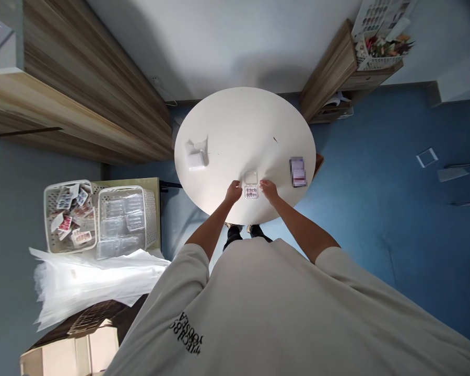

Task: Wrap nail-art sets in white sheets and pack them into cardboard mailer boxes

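Observation:
A small clear plastic box [251, 192] stands open on the round white table, near the edge closest to me. Several small pinkish-purple pieces lie in rows in its lower half, and its clear lid [251, 178] is folded back away from me. My left hand [234, 191] is just left of the box, fingers curled and pressed together. On the other side, my right hand [269, 190] has its fingertips drawn together close to the right edge. Whether either hand pinches the clear plastic or some small thing is too small to tell.
On the round table [235, 115] are a white foam-like packet [196, 159] at left, a phone [298, 172] at right and a small dark scrap [275, 139]. Left of me stand a basket of packed sets [71, 216], a basket of clear boxes [121, 219] and white sheets [102, 274].

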Action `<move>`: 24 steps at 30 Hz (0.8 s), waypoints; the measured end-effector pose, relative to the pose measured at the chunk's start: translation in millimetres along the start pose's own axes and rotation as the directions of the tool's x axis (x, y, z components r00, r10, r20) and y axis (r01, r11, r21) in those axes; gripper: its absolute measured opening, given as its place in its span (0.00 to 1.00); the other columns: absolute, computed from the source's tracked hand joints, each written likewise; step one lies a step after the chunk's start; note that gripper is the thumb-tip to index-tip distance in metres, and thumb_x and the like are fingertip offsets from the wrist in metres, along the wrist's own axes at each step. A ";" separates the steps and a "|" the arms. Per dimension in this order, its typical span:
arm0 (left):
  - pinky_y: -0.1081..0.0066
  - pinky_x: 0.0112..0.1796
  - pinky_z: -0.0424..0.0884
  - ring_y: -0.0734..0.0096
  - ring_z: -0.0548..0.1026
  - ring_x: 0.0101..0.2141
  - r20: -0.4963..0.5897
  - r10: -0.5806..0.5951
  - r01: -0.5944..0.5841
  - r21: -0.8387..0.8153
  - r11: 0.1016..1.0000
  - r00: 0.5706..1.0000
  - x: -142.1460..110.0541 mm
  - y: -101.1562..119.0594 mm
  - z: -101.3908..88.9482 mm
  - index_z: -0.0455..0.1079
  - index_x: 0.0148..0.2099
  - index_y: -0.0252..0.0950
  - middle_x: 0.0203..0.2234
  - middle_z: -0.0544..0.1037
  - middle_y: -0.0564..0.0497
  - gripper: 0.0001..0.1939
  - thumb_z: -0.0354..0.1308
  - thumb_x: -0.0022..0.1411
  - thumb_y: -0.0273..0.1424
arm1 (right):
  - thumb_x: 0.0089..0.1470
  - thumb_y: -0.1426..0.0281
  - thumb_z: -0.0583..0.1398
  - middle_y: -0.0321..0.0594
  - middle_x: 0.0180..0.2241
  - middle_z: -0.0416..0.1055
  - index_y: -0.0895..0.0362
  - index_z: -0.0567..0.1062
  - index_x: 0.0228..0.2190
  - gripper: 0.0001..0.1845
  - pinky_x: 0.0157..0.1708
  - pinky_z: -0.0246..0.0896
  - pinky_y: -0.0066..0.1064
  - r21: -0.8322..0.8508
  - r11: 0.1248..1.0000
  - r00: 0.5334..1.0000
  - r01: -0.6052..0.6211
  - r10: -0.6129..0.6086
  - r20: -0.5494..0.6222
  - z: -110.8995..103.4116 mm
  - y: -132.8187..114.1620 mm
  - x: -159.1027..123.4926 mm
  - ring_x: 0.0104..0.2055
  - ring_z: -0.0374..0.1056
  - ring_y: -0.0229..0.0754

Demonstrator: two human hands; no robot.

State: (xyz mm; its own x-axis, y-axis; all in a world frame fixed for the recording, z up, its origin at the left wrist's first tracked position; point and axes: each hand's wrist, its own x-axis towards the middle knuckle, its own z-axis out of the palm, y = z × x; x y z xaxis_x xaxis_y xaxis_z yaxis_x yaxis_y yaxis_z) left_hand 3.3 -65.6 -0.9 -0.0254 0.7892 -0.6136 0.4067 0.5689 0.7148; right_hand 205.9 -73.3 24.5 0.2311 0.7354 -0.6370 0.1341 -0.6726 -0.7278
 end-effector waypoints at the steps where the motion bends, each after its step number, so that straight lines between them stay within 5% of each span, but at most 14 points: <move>1: 0.58 0.55 0.73 0.56 0.77 0.58 -0.006 -0.006 0.006 -0.026 1.000 1.000 5.0 2.9 1.2 0.70 0.59 0.38 0.61 0.76 0.39 0.26 0.58 0.57 0.23 | 0.49 0.70 0.60 0.42 0.50 0.80 0.53 0.78 0.40 0.15 0.55 0.71 0.37 0.022 1.000 1.000 -0.001 0.001 -0.004 1.7 -1.8 3.9 0.53 0.74 0.44; 11: 0.61 0.53 0.75 0.59 0.78 0.56 0.080 0.013 0.002 -0.184 0.983 0.997 14.9 21.6 9.3 0.63 0.67 0.37 0.63 0.75 0.36 0.32 0.58 0.60 0.25 | 0.54 0.71 0.61 0.45 0.60 0.76 0.53 0.76 0.54 0.25 0.58 0.69 0.39 0.103 0.992 0.995 -0.073 0.065 0.077 8.9 -12.5 10.7 0.59 0.73 0.46; 19: 0.63 0.51 0.74 0.60 0.78 0.55 -0.021 0.068 -0.070 -0.163 0.984 0.998 9.8 35.3 -7.7 0.67 0.66 0.39 0.58 0.78 0.40 0.26 0.57 0.71 0.41 | 0.63 0.59 0.61 0.44 0.59 0.76 0.50 0.76 0.58 0.23 0.58 0.69 0.38 0.166 0.986 0.992 -0.006 -0.014 0.123 9.9 -26.6 10.8 0.60 0.74 0.47; 24: 0.61 0.56 0.72 0.59 0.78 0.56 -0.091 0.134 -0.145 -0.129 0.981 0.987 2.6 38.4 -18.6 0.74 0.59 0.39 0.55 0.80 0.42 0.19 0.58 0.71 0.40 | 0.65 0.53 0.60 0.42 0.59 0.77 0.48 0.77 0.55 0.22 0.59 0.67 0.40 0.143 0.989 0.989 0.046 -0.066 0.132 15.6 -28.9 10.9 0.59 0.74 0.48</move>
State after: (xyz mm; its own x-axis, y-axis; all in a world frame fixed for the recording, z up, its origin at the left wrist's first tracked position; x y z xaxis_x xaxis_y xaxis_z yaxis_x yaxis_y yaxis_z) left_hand 1.9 -37.5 31.2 -0.0533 0.8760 -0.4793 0.2848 0.4734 0.8336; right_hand 189.5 -44.6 34.7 0.0921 0.7824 -0.6159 0.0059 -0.6190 -0.7854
